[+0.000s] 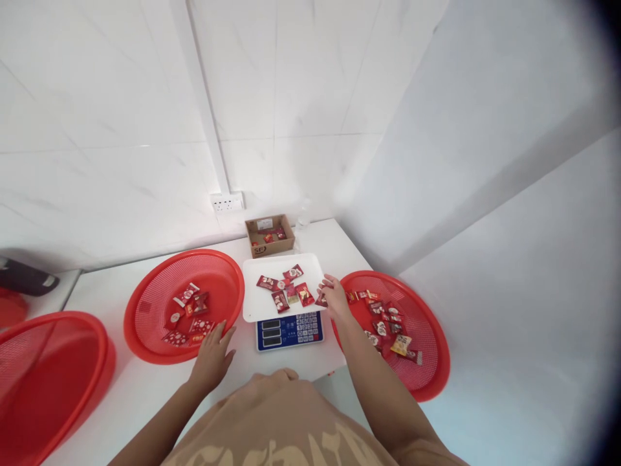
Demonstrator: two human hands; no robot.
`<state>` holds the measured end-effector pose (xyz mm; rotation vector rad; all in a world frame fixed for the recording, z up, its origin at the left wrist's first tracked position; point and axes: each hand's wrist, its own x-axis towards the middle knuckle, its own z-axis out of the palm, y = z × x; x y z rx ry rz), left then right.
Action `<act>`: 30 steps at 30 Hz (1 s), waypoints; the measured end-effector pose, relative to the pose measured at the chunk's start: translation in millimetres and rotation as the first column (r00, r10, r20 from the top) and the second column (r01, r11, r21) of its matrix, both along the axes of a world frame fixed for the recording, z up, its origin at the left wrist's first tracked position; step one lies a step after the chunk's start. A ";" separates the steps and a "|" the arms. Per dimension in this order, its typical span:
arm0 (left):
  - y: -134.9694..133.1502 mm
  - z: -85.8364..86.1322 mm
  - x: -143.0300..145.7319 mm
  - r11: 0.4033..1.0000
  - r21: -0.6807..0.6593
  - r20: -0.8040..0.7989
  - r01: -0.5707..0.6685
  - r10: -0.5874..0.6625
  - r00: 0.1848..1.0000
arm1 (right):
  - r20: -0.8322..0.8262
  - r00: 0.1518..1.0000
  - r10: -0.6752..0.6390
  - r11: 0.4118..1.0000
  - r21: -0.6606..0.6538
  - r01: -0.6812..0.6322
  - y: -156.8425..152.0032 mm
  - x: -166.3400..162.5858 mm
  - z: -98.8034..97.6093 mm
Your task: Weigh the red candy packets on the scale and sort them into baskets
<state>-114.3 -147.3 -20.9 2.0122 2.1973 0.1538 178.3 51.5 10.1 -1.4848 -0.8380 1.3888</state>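
Observation:
My right hand [336, 299] is at the right edge of the white scale tray [255, 307]. Its bent fingers are on a small dark red snack packet [321, 299], partly hidden behind them. Several other red snack packets [305, 294] lie loosely grouped on the tray. Below the tray shows the blue keypad and display panel of the digital scale [290, 331]. My left hand [212, 357] rests by the near right rim of the left red basket [227, 275], fingers apart and holding nothing. Red and white packets [187, 294] lie inside that basket.
To the right, another red basket [431, 336] holds more packets. A cardboard box [272, 248] with packets stands behind the scale, beside a clear bottle [304, 213]. One more red basket [99, 362] is at far left, near a dark object [26, 277]. Walls border the table.

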 end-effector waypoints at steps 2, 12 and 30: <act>0.3 1.4 0.5 1.000 -0.006 -0.009 0.001 -0.001 1.000 | -0.112 0.994 -0.019 1.000 -0.002 0.018 -6.7 8.7 -0.1; 1.2 7.2 3.4 1.000 -0.017 -0.057 0.020 -0.021 0.998 | -0.170 0.966 -0.193 0.981 -0.041 0.189 -30.4 49.4 0.7; 1.2 5.4 5.2 1.000 -0.013 -0.080 0.022 -0.023 0.997 | 0.383 0.836 -0.393 0.919 0.155 0.362 -45.2 99.4 -23.4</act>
